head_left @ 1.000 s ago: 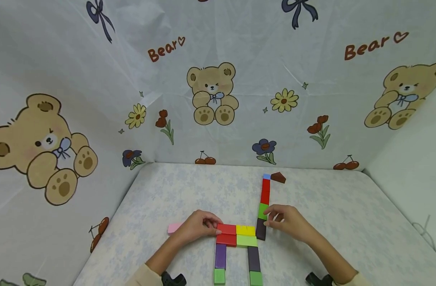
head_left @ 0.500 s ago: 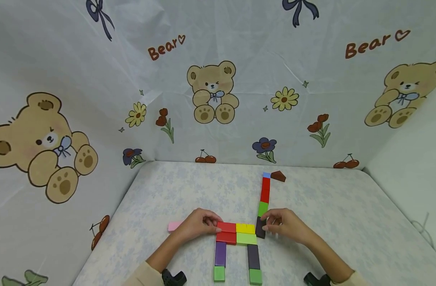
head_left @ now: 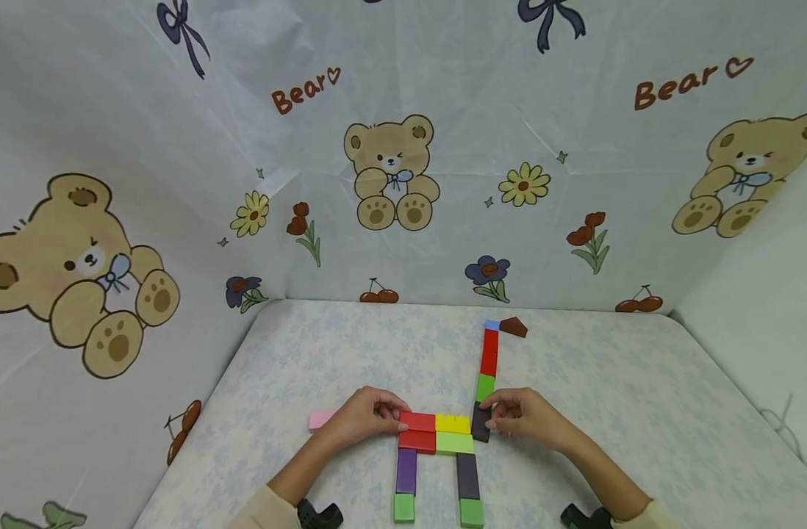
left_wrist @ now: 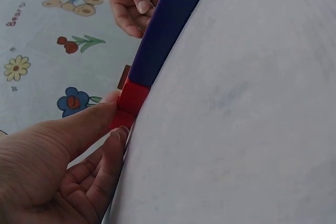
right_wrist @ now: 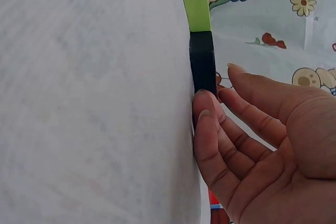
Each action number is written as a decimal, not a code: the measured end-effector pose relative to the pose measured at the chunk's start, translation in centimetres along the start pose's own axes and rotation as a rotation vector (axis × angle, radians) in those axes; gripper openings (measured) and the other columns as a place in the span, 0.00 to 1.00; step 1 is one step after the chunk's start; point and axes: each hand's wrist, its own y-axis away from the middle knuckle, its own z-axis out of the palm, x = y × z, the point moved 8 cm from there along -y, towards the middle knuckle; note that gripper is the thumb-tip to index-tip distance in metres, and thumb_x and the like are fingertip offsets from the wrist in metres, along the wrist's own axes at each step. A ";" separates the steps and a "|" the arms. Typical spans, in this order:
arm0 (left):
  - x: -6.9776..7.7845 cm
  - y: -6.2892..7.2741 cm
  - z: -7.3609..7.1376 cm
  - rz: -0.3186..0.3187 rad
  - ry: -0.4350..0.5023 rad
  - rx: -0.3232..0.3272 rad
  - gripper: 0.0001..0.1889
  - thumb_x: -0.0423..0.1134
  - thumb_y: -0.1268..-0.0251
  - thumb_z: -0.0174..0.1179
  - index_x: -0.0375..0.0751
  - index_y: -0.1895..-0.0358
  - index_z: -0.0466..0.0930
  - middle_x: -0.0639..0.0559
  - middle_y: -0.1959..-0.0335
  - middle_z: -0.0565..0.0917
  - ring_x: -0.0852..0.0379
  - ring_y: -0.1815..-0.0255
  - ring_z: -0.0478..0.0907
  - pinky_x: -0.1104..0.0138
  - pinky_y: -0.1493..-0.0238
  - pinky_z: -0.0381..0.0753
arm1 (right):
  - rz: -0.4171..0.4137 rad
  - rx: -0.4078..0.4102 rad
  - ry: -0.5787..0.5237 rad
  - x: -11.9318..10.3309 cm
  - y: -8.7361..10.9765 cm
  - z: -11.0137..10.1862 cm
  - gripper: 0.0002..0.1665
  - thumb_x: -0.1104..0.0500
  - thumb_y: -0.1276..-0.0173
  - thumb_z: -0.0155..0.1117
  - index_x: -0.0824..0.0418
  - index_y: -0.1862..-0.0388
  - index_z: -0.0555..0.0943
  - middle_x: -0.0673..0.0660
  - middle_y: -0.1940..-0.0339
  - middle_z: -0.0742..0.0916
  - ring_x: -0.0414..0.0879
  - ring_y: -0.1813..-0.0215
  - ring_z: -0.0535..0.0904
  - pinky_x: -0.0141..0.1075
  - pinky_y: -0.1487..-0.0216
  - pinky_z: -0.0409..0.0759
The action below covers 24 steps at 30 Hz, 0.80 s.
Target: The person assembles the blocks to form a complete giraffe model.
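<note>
In the head view, flat coloured blocks lie in a long-necked animal shape. My left hand (head_left: 367, 419) is at the left end of the two red blocks (head_left: 418, 421), thumb and finger pinching the upper one's corner. The red blocks adjoin a yellow block (head_left: 453, 424) and a lime block (head_left: 454, 443). My right hand (head_left: 529, 417) touches the right side of a black block (head_left: 481, 422) with its fingertips. In the right wrist view the right thumb stands apart from that black block (right_wrist: 203, 59). Above it run green, red and blue blocks (head_left: 489, 353).
A brown five-sided block (head_left: 513, 327) lies beside the blue one. Below the body are a purple block (head_left: 406, 471) and a dark block (head_left: 467, 476), each with a green block under it. A pink block (head_left: 320, 419) is partly behind the left hand. A bear-printed cloth (head_left: 393, 264) hangs behind the table.
My right hand has moved slightly left and down, from beside the green and black blocks onto the black block's edge. The left hand has stayed in place.
</note>
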 end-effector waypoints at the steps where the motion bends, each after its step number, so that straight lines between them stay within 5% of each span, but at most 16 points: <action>1: 0.0 0.0 0.0 -0.002 -0.003 0.001 0.11 0.41 0.43 0.77 0.51 0.56 0.91 0.58 0.70 0.84 0.61 0.71 0.77 0.70 0.68 0.78 | -0.002 -0.003 -0.002 0.0 0.0 0.0 0.16 0.60 0.32 0.72 0.64 0.48 0.83 0.57 0.66 0.86 0.50 0.72 0.81 0.36 0.72 0.82; 14: 0.9 0.2 -0.6 0.008 -0.013 -0.004 0.19 0.38 0.41 0.75 0.43 0.46 0.86 0.56 0.68 0.85 0.57 0.74 0.79 0.65 0.72 0.83 | 0.003 -0.019 -0.040 0.0 -0.2 0.0 0.17 0.61 0.33 0.72 0.65 0.47 0.83 0.59 0.65 0.86 0.50 0.71 0.80 0.35 0.72 0.81; 24: 1.5 0.6 -3.7 0.073 -0.142 0.070 0.15 0.41 0.37 0.73 0.46 0.48 0.88 0.61 0.67 0.84 0.58 0.68 0.80 0.67 0.73 0.78 | 0.050 -0.016 -0.056 0.3 -0.2 0.1 0.18 0.61 0.33 0.72 0.65 0.47 0.83 0.58 0.64 0.86 0.51 0.69 0.80 0.35 0.70 0.81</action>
